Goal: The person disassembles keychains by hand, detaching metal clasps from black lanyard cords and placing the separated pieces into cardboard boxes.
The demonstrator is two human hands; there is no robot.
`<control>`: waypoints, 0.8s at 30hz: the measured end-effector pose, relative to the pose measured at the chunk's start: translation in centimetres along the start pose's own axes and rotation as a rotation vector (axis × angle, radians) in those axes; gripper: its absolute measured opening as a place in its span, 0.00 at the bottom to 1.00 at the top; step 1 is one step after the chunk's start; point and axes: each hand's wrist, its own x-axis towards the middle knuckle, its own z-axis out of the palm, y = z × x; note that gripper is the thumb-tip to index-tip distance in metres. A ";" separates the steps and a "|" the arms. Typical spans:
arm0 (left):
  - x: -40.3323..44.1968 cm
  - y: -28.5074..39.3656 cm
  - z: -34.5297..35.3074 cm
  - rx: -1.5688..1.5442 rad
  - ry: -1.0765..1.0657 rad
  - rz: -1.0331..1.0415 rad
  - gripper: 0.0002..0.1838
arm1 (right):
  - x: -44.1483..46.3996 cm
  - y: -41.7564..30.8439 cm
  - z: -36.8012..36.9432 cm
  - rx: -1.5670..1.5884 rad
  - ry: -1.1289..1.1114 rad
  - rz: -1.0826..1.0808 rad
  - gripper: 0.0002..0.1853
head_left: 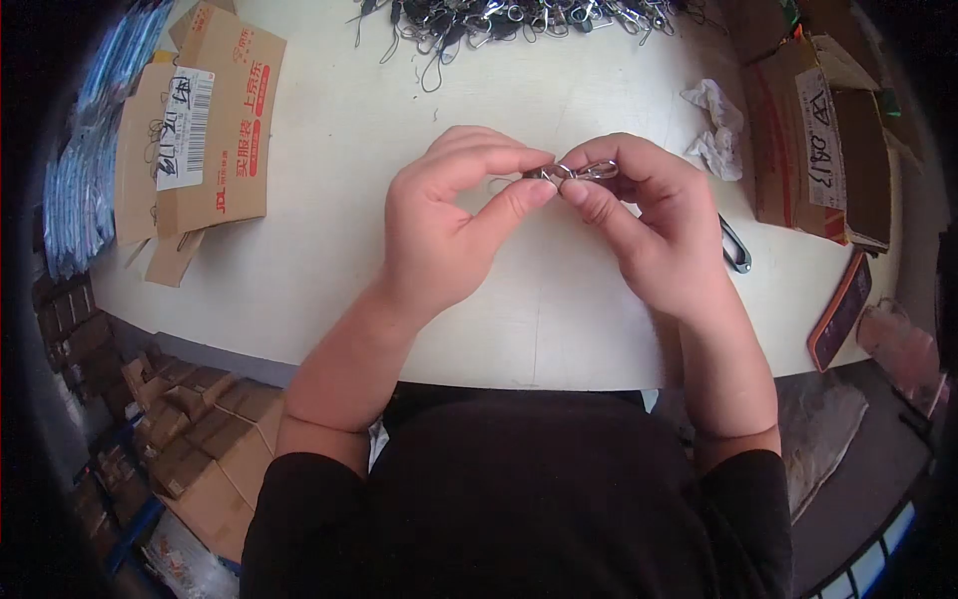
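Note:
Over the middle of the table, both hands meet at a small keychain with a silver metal clasp (pixel 600 171) and a ring. My left hand (pixel 444 200) is closed in a pinch, thumb against forefinger, on the keychain's ring end; a thin cord loop shows beside these fingers. From the other side, my right hand (pixel 654 205) pinches the same piece near the clasp, its other fingers curled. The fingertips hide part of the ring, so how the parts join cannot be made out.
A heap of keychains (pixel 539 15) with black cords lies at the far edge. Cardboard boxes (pixel 225 125) (pixel 788 140) stand left and right. Crumpled tissue (pixel 716 130), a black-handled tool (pixel 736 245) and an orange-edged phone (pixel 840 311) lie on the right.

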 end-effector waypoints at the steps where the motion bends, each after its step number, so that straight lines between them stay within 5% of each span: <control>1: 0.0 0.1 0.0 -0.024 0.007 -0.049 0.10 | 0.1 0.0 -0.1 -0.052 -0.010 -0.039 0.05; 6: -0.3 0.5 0.2 -0.147 0.056 -0.307 0.06 | 0.3 -0.5 -0.6 -0.166 -0.050 -0.147 0.03; 8: 0.1 -0.3 -0.6 -0.363 0.206 -0.378 0.06 | 0.0 -0.9 -0.8 -0.029 -0.071 -0.029 0.03; 15: 1.1 0.3 -1.6 -0.905 0.293 -0.618 0.11 | 0.8 0.0 -1.9 0.968 -0.052 0.252 0.10; 18: 1.5 0.1 -2.8 -1.205 0.234 -0.769 0.11 | 1.2 1.0 -2.4 1.136 -0.073 0.340 0.15; 21: 2.1 0.7 -4.1 -1.162 0.155 -0.692 0.11 | 1.4 1.1 -2.5 1.264 -0.091 0.385 0.15; 24: 4.0 1.8 -4.9 -0.435 0.061 -0.643 0.09 | 1.4 0.1 -2.3 1.189 0.003 0.414 0.14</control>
